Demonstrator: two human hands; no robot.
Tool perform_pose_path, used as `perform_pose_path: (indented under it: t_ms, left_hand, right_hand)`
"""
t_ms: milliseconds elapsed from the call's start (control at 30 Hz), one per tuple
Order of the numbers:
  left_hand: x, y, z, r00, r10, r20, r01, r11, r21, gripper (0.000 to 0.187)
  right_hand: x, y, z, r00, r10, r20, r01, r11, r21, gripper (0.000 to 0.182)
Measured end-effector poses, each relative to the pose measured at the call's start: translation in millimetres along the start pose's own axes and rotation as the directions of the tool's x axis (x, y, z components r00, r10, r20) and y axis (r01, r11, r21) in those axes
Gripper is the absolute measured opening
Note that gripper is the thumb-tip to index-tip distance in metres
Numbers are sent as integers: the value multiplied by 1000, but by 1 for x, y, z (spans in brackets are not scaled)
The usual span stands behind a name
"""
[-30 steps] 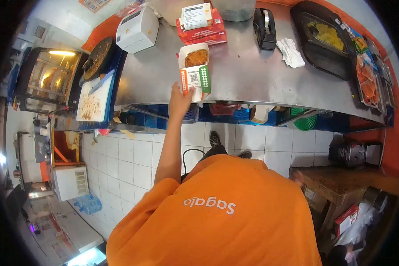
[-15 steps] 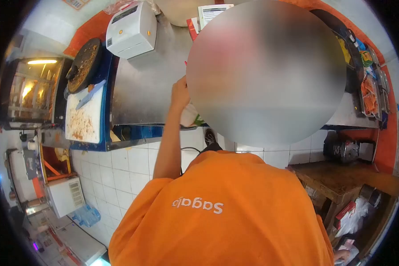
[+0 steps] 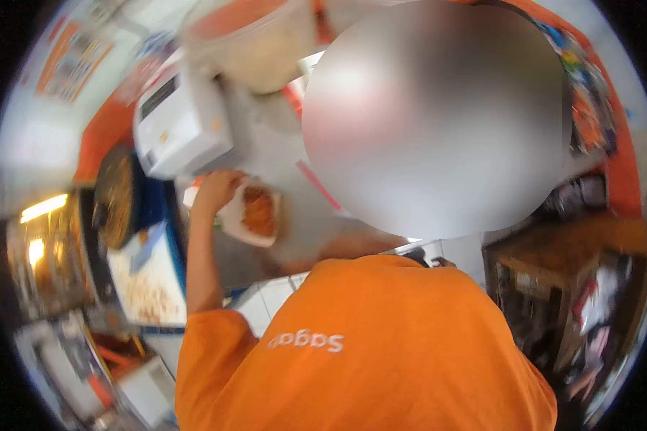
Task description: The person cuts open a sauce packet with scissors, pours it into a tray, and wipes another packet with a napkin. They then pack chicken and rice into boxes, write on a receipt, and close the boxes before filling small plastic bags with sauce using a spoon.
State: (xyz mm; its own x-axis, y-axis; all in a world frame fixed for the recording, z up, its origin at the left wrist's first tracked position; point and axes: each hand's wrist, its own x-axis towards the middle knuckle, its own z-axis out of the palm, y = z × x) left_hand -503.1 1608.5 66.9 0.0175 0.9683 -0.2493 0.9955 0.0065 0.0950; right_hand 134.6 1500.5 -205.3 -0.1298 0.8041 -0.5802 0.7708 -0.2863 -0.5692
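Note:
An open paper food box (image 3: pixel 230 219) with orange-brown food (image 3: pixel 258 211) inside is at the left of the steel table. My left hand (image 3: pixel 219 188) is at its upper left edge, fingers curled on the white and red flap. My right forearm crosses low in front of my body, and my right hand (image 3: pixel 272 267) is a smear near the lower edge of the box; its fingers cannot be made out. A thin red strip (image 3: pixel 318 185) lies on the table right of the box. A large blurred disc hides the middle and right of the table.
A white label printer (image 3: pixel 183 126) stands behind the box, with a large clear tub (image 3: pixel 255 50) beyond it. To the left are a stone mortar dish (image 3: pixel 115 194) and a stained white cutting board (image 3: pixel 147 280) with a knife (image 3: pixel 149 246). A wooden bench (image 3: pixel 561 241) stands at right.
My left hand has moved left across the table, and the open box of food now shows beside it. My right forearm has come into view. The whole view has shifted.

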Motion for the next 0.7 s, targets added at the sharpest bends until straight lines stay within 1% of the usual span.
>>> perform_pose_path:
  t_ms: [33,67,100,167,200,267,300,333,367,400,433,467,533,567,600,667,700]
  left_hand:
    - [11,10,-1,990,108,-88,-95,985,147,17]
    - [22,22,-7,961,223,-164,-187,960,210,15]
    - [27,36,-14,962,221,-159,-183,958,223,18]
    - [31,51,-13,930,263,-256,-206,951,230,23]
    - [29,65,-17,928,243,-284,-194,963,190,30]
    - [14,84,-30,926,197,-323,-170,979,109,43]
    - [5,90,-34,925,175,-336,-161,985,69,50]
    - [-3,95,-36,939,80,-335,-85,996,0,52]
    - [-7,102,-40,945,-18,-326,-4,998,-67,54]
    - [-13,118,-53,948,-116,-296,60,979,-192,48]
    - [-18,142,-68,944,-212,-251,129,942,-311,42]
    - [-14,164,-83,918,-237,-317,98,912,-399,38]
    - [-10,211,-104,847,-308,-433,18,831,-556,32]
    - [-3,250,-112,687,-208,-696,-129,908,-399,30]
    - [5,276,-118,669,-157,-726,-211,897,-389,33]
    - [17,332,-125,628,-63,-776,-361,859,-362,39]
    - [29,366,-123,627,-17,-779,-436,821,-369,45]
  right_hand:
    - [-8,11,-6,998,26,-56,-27,1000,-14,33]
    - [-27,-32,-39,995,75,-73,-78,996,-49,29]
    - [-31,-41,-53,988,117,-104,-124,990,-63,29]
    - [-36,-28,-68,970,187,-158,-205,973,-108,31]
    - [-38,-24,-74,958,228,-175,-250,961,-115,30]
    - [-43,-15,-83,933,327,-150,-347,928,-133,30]
    - [-46,-3,-80,933,272,-237,-316,934,-169,27]
    - [-44,19,-77,941,242,-239,-286,942,-173,26]
    - [-48,25,-78,932,271,-240,-312,938,-151,26]
    - [-47,30,-79,925,295,-237,-331,935,-129,26]
    - [-49,35,-82,917,353,-185,-360,933,-5,25]
    - [-51,44,-84,911,394,-123,-381,917,117,24]
    - [-57,65,-79,928,267,-261,-304,946,-114,23]
    - [-56,78,-81,923,300,-239,-333,937,-110,21]
    - [-54,93,-85,917,333,-218,-362,926,-109,20]
    - [-45,160,-87,952,252,-171,-269,960,-83,23]
    - [-49,187,-100,951,242,-194,-260,963,-71,24]
